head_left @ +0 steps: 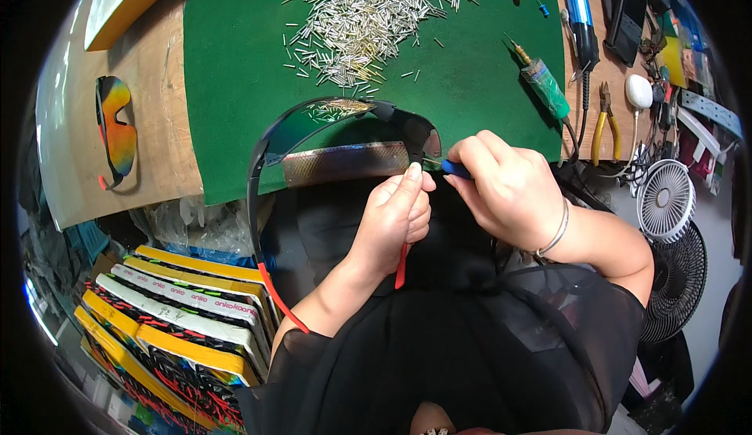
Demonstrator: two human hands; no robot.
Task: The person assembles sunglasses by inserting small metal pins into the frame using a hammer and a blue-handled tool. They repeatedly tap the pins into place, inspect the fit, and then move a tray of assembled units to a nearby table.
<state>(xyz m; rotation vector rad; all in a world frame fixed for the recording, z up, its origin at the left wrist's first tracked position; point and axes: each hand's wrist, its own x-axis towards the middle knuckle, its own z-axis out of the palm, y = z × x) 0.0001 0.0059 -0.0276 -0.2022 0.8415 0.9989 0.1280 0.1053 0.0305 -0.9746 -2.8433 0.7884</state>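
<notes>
My left hand (395, 217) is closed around a pair of dark wraparound sunglasses (256, 165), gripping them by the hinge end. One black temple with a red tip hangs down past my left forearm; another red tip pokes out below my fingers. My right hand (513, 192) pinches the blue handle of a small screwdriver (457, 169). Its metal shaft points left and meets the hinge area beside my left thumb; the exact contact at the tip is too small to tell. A brownish, mesh-patterned strip (345, 162) lies along the mat's near edge, behind the sunglasses.
Small metal pins (368, 24) are heaped on the green mat (235, 51). Orange-lensed sunglasses (121, 129) lie at left. A green-handled corded tool (546, 89), a blue electric screwdriver (580, 12) and yellow pliers (605, 126) lie right, near a white fan (666, 200). Filled boxes (196, 298) stand lower left.
</notes>
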